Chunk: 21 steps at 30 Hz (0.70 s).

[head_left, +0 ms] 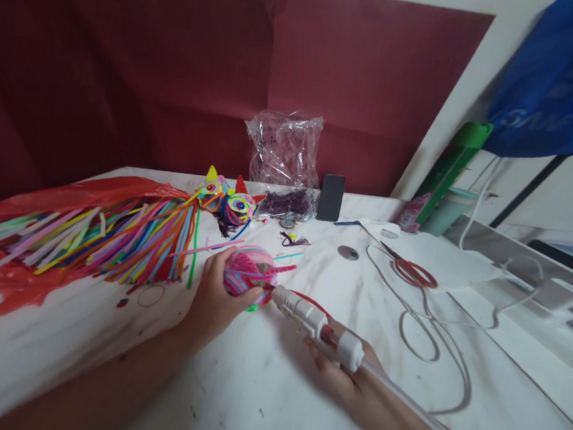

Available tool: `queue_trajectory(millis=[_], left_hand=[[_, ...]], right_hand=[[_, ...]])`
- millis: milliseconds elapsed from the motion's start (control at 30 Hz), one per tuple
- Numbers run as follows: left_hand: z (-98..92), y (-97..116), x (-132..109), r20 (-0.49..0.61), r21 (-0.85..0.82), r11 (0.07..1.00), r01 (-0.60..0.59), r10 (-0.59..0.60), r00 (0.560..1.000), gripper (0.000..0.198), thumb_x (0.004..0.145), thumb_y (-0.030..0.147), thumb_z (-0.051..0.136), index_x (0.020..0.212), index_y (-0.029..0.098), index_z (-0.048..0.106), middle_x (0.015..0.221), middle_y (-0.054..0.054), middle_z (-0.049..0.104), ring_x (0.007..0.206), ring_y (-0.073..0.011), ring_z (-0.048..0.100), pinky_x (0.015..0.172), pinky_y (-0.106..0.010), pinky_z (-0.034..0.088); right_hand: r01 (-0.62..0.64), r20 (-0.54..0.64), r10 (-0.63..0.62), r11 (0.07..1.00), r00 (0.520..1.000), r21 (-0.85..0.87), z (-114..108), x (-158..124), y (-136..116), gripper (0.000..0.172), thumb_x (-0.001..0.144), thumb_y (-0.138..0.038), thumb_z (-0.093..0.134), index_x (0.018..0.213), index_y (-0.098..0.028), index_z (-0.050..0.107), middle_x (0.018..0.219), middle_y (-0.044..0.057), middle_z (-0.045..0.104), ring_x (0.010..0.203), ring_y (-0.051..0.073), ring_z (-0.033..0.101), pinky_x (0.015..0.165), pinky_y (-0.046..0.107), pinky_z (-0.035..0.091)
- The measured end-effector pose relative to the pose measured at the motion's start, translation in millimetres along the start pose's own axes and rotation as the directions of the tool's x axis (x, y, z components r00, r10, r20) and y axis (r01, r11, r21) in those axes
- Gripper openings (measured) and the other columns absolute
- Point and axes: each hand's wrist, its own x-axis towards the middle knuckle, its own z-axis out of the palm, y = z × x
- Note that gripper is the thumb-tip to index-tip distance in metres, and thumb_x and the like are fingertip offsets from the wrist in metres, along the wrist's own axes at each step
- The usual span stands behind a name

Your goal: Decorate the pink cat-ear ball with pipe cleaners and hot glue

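My left hand (216, 299) is closed around a round pink and multicoloured pipe-cleaner ball (248, 265), fingers behind it and thumb along its near side. A pink strip sticks out from the ball toward the right. My right hand (338, 360) grips a white glue gun (302, 313), with a clear glue stick (415, 407) running out of its back end. The gun's nozzle points left and meets the right side of the ball; whether it touches the surface is hard to make out. A red strip (314, 301) shows behind the gun.
Many coloured pipe cleaners (128, 238) lie on a red plastic bag (24, 286) at left. Two decorated balls (239, 207), a clear bag (287, 148) and a phone (331, 197) stand at the back. Scissors (414, 273) and a looping cable (467, 385) lie at right.
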Motion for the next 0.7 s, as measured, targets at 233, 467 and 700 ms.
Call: queue_trajectory(millis=[233,467,700], left_hand=[[-0.7,-0.1,0.2,0.001,0.012,1.0,-0.013,0.013,1.0,0.071,0.055,0.032,0.076,0.122,0.023,0.055,0.122,-0.013,0.058,0.12,-0.0349,0.054,0.106,-0.052,0.042],[-0.5,-1.4,0.3,-0.003,0.022,0.999,-0.03,0.03,1.0,0.071,0.055,0.031,0.077,0.122,0.023,0.055,0.122,-0.013,0.058,0.12,-0.0348,0.055,0.106,-0.053,0.042],[-1.3,1.4,-0.6,0.011,0.022,0.999,-0.023,0.023,1.0,0.071,0.055,0.031,0.076,0.123,0.024,0.054,0.124,-0.012,0.057,0.121,-0.0344,0.053,0.108,-0.052,0.041]], right_hand=[[-0.026,-0.015,0.026,0.999,1.0,-0.033,0.3,-0.3,-2.7,0.019,0.086,-0.039,0.055,0.081,-0.022,0.061,0.068,0.002,0.059,0.06,0.017,0.054,0.053,0.026,0.048],[0.018,-0.017,-0.019,0.997,1.0,-0.079,-1.6,-0.9,-3.7,0.015,0.087,-0.034,0.053,0.086,-0.022,0.062,0.071,0.002,0.063,0.061,0.018,0.057,0.055,0.027,0.051],[0.002,-0.052,-0.008,0.995,0.999,-0.103,-0.2,0.3,-2.6,0.016,0.088,-0.034,0.055,0.088,-0.022,0.065,0.07,0.002,0.065,0.06,0.019,0.059,0.053,0.027,0.05]])
